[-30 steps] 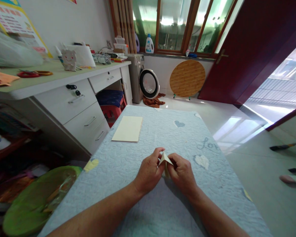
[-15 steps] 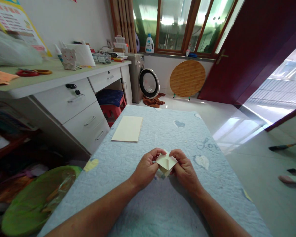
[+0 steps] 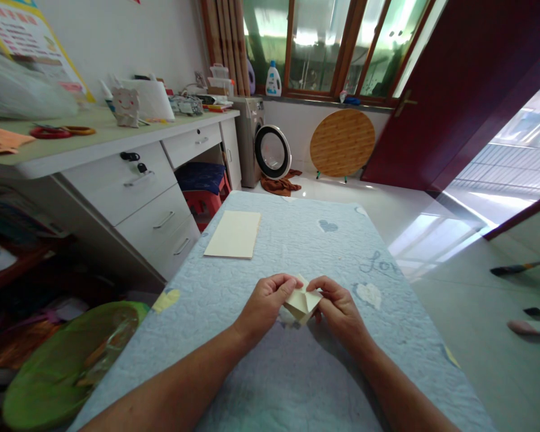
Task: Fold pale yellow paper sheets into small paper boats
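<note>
A small piece of folded cream paper [image 3: 302, 305] is held between my two hands, just above the table. My left hand [image 3: 264, 306] pinches its left side, the thumb lying over the top face. My right hand [image 3: 342, 309] grips the right side, its fingertips at the upper and right edges. Creases meet near the paper's middle, and flaps stand out from it. Its underside is hidden. Farther off, a flat stack of cream paper [image 3: 233, 234] lies on the light blue quilted tablecloth [image 3: 292, 240].
To the left stands a white desk [image 3: 130, 186] with scissors [image 3: 58, 131] on top. A green bin [image 3: 40, 384] is on the floor at the lower left. A washing machine [image 3: 251, 144] with its door open and a round wooden tabletop [image 3: 342, 143] are at the back.
My left thumb has moved up onto the paper's top face. The folded paper has tilted slightly, and my right fingers have shifted a little along its edge.
</note>
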A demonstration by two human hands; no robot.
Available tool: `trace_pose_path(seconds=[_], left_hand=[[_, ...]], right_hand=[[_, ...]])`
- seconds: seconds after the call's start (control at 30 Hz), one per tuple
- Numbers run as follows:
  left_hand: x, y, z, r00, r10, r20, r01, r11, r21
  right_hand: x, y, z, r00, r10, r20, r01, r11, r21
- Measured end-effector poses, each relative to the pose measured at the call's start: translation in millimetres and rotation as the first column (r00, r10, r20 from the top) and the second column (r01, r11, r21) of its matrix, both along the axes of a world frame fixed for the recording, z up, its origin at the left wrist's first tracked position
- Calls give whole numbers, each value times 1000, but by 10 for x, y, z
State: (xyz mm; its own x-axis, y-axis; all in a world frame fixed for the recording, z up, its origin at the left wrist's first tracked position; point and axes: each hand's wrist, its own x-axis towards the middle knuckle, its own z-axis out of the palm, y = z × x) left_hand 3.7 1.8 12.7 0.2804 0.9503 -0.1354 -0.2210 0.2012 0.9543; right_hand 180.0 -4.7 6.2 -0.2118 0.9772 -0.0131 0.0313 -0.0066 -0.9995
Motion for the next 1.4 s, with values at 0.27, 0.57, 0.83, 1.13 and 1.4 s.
trace_pose_path(seconds=[0.27,0.57,0.83,1.13,1.4], left_hand=[[21,25,7,994,85,-66,-75,987,141],[14,10,30,979,91,-181,-68,989,131],[-3,28,70,977,113,-182,-95,990,101],[-21,50,-4,988,23,-152,-5,993,115],[-35,67,28,993,56,-107,-46,995,89]], right_hand=[[11,27,-6,1000,-17,27,17,1000,9],[-46,23,9,972,30,233,-36,999,23],[-43,14,-13,970,97,225,-106,994,28],[8,47,20,987,-41,154,44,999,-16],[20,38,40,996,-1,85,11,994,-110]])
